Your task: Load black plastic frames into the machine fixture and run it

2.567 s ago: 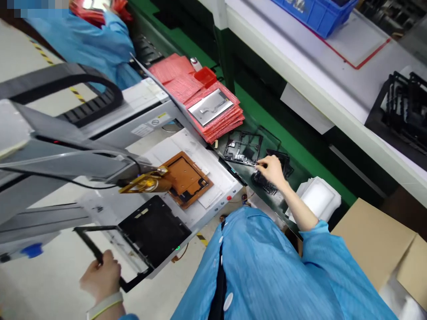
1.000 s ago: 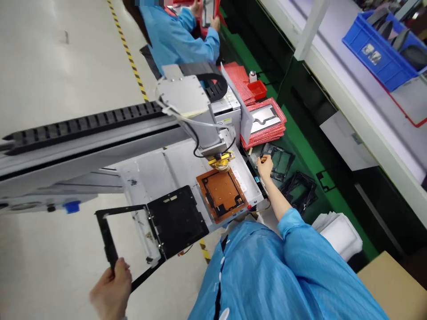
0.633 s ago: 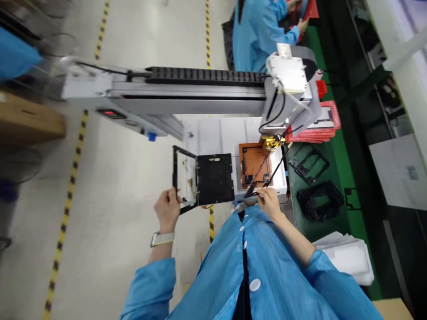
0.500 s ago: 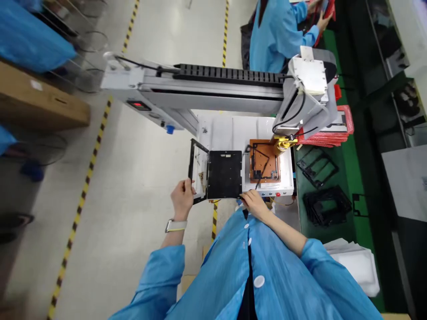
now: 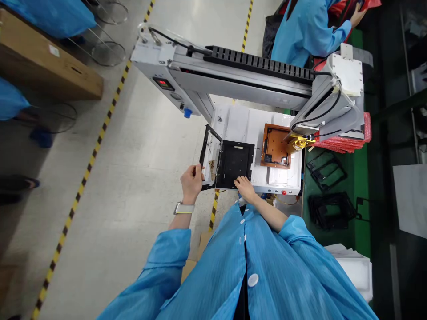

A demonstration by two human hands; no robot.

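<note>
**On the factory floor, a hinged frame is being held open at a gantry machine**

A grey workshop floor [image 5: 133, 186] marked with striped tape [image 5: 96, 142] is being looked down on, with a gantry machine [image 5: 233, 84] standing beside a green desk [image 5: 358, 178]. The left hand [image 5: 191, 182] is being closed around the near corner of the hinged frame [image 5: 203, 144]. The frame is being held tilted up and open at the left edge of the black plate [image 5: 235, 162]. The right hand [image 5: 245, 187] is being laid flat on the plate's near edge, fingers loose and empty. The plate is lying on the machine's white bed [image 5: 242, 124], just beside an orange fixture [image 5: 275, 146], over which the yellow nozzle [image 5: 298, 142] is hanging.

As a judgement, the frame is best being guided by its corner, with the hinge side taking the weight. Meanwhile the plate is being steadied from the front, and the fingers are better being kept off the hinge line.

To the left, room is being left open over bare floor. To the right, it is being narrowed by the nozzle and its carriage [image 5: 340, 98]. Black frames [image 5: 325, 166] and a red stack [image 5: 347, 142] are lying on the desk, well apart from both hands. A co-worker's sleeve [image 5: 330, 38] is being seen beyond the machine.
</note>
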